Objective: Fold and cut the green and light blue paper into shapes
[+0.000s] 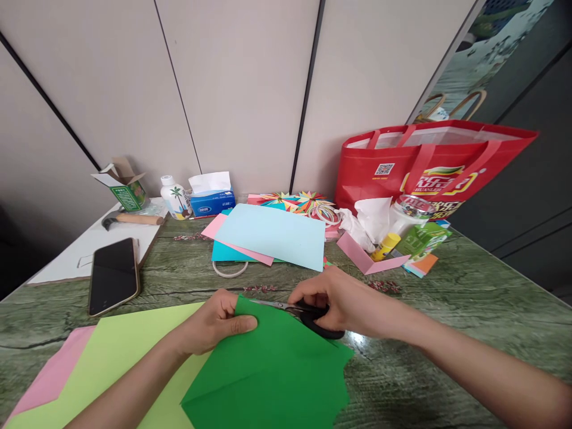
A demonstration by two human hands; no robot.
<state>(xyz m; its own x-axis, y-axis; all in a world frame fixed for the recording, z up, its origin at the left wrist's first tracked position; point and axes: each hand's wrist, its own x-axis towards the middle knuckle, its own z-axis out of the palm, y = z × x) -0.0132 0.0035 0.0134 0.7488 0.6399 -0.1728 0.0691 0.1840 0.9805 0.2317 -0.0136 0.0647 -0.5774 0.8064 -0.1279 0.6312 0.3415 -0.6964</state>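
Above the streaked tabletop (402,387), metal scissors (291,308) meet jagged green paper (272,369).

The head view looks forward and down, near the table (179,274).

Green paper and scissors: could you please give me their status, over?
Left hand gripping green paper. Right hand holding scissors at the paper's upper edge. Possible obstruction: left hand, close to the scissors' tips.
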